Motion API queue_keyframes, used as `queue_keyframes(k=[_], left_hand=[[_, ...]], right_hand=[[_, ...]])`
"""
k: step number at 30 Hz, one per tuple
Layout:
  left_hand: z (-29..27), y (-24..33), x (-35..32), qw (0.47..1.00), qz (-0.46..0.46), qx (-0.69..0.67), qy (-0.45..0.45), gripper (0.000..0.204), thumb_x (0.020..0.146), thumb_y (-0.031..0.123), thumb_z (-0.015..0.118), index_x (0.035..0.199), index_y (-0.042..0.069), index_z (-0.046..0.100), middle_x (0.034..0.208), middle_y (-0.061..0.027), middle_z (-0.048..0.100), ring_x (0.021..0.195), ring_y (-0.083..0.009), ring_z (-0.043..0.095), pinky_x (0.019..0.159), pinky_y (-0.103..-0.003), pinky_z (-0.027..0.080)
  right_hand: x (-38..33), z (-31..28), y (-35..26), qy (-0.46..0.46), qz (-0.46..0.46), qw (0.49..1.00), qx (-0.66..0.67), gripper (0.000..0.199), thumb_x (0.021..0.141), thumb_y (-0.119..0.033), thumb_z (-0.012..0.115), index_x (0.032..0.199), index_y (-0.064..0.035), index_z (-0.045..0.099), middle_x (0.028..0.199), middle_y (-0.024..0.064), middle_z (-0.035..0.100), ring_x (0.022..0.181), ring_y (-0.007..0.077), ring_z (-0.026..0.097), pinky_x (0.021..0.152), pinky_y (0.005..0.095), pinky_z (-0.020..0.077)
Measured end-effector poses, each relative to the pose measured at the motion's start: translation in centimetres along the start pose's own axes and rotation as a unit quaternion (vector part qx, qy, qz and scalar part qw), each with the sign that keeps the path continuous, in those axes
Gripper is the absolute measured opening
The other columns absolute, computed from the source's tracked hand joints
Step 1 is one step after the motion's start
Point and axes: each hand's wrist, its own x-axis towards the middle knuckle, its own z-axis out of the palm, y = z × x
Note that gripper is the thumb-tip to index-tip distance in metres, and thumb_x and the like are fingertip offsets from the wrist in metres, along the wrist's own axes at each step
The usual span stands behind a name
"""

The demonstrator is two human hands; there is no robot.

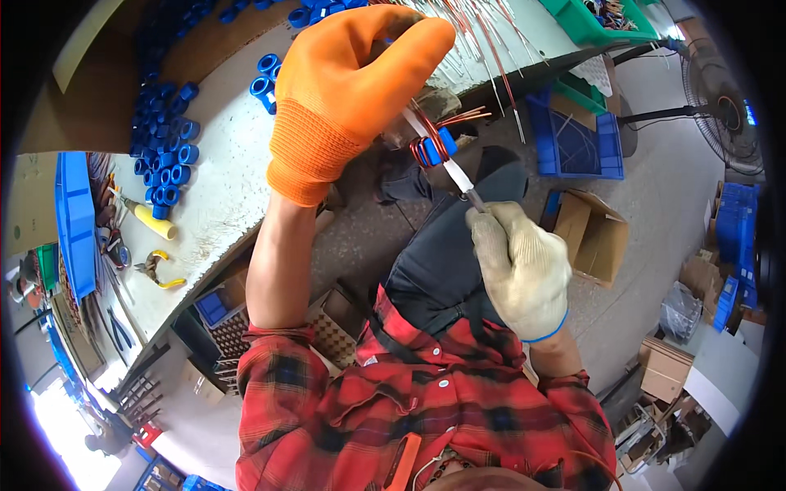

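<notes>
My left hand (344, 94), in an orange glove, is closed over a small blue ring core (434, 147) wound with copper wire, held just off the workbench edge. My right hand (524, 270), in a white knit glove, grips a thin white-and-grey rod tool (454, 173) that passes through the blue core. Copper wire ends stick out to the right of the core. The fingertips of my left hand hide part of the core.
A pile of blue ring cores (168, 147) lies on the white workbench (221, 188), with yellow-handled pliers (160, 274) and a yellow-handled tool (151, 219). Copper wires (483, 41) are spread at the bench's far end. Blue crates (573, 139), green bins, cardboard boxes (594, 237) and a fan stand on the floor.
</notes>
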Motion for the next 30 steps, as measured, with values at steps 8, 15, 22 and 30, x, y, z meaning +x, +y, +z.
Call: queue_keyframes(k=[8,15,22,30], left_hand=[[0.1,0.5,-0.4,0.979,0.036,-0.183,-0.083,0.017,0.101,0.015,0.083,0.107,-0.001,0.084,0.105,-0.0102,0.084,0.115,-0.0223,0.071,0.106,-0.037,0.053],[-2.1,0.0,-0.9,0.991,0.051,-0.076,-0.097,0.022,0.099,0.017,0.086,0.110,-0.003,0.084,0.112,-0.0124,0.084,0.123,-0.0254,0.069,0.109,-0.040,0.053],[-1.6,0.5,-1.7,0.990,-0.059,-0.123,-0.046,0.023,0.099,0.018,0.087,0.110,-0.003,0.084,0.109,-0.0116,0.082,0.114,-0.0260,0.070,0.103,-0.038,0.054],[-1.9,0.0,-2.8,0.980,-0.106,-0.169,-0.020,0.025,0.102,0.019,0.086,0.115,-0.003,0.083,0.102,-0.0072,0.077,0.090,-0.0183,0.063,0.084,-0.029,0.050]], right_hand=[[-1.0,0.1,1.9,-0.060,0.060,0.994,0.070,0.015,0.105,-0.019,0.075,0.098,-0.0050,0.076,0.069,0.0074,0.070,0.054,0.0232,0.059,0.056,0.0389,0.0485],[-0.2,-0.7,1.5,-0.058,0.028,0.997,0.047,0.020,0.106,-0.019,0.068,0.099,-0.0013,0.076,0.065,0.0044,0.063,0.055,0.0149,0.050,0.054,0.0314,0.0393],[0.3,0.5,0.4,-0.102,0.102,0.978,0.153,0.021,0.107,-0.021,0.071,0.101,-0.0019,0.076,0.065,0.0037,0.065,0.057,0.0150,0.054,0.056,0.0311,0.0422],[-0.6,2.9,0.5,0.019,-0.044,0.999,0.006,0.025,0.111,-0.023,0.067,0.099,-0.0031,0.075,0.064,0.0013,0.062,0.052,0.0117,0.049,0.051,0.0277,0.0378]])
